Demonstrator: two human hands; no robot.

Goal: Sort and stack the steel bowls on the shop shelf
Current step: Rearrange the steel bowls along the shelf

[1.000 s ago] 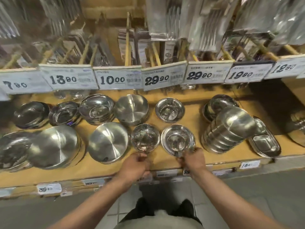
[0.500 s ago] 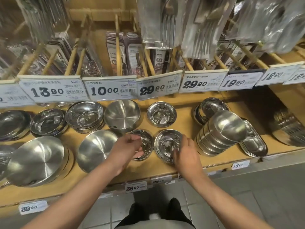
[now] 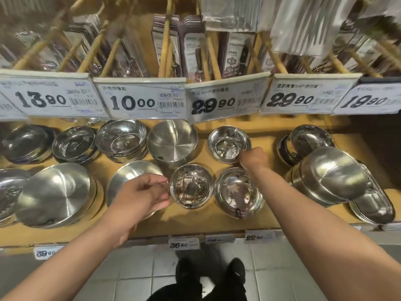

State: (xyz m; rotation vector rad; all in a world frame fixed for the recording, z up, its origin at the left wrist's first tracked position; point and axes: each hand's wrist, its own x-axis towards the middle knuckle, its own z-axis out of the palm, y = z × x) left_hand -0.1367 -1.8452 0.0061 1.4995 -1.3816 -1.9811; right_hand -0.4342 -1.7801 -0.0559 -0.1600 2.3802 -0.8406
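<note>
Right hand (image 3: 252, 157) now reaching past the front row, fingers curled onto the near rim of the small back bowl (image 3: 228, 144) (half a second ago it sat on the front right bowl (image 3: 237, 192)). Looks like a pinch on that rim, though the fingertips are hidden behind the knuckles. Left hand (image 3: 142, 193) loose and holding nothing, fingers relaxed just beside the front middle bowl (image 3: 191, 185), off the rim it was touching moments before. Both front bowls sitting upright on the wooden shelf (image 3: 184, 220), side by side and nearly touching, unstacked. Likely meaning: back bowl picked as a match for the front pair, about to be pulled forward and nested. Tilted stack of bowls (image 3: 332, 177) at right leaning over a tray, well clear of the reach. Large upside-down bowl (image 3: 173, 143) just left of the target, close enough to clip on lift-out. Price tags (image 3: 143, 103) overhang the back row, so headroom is tight.
</note>
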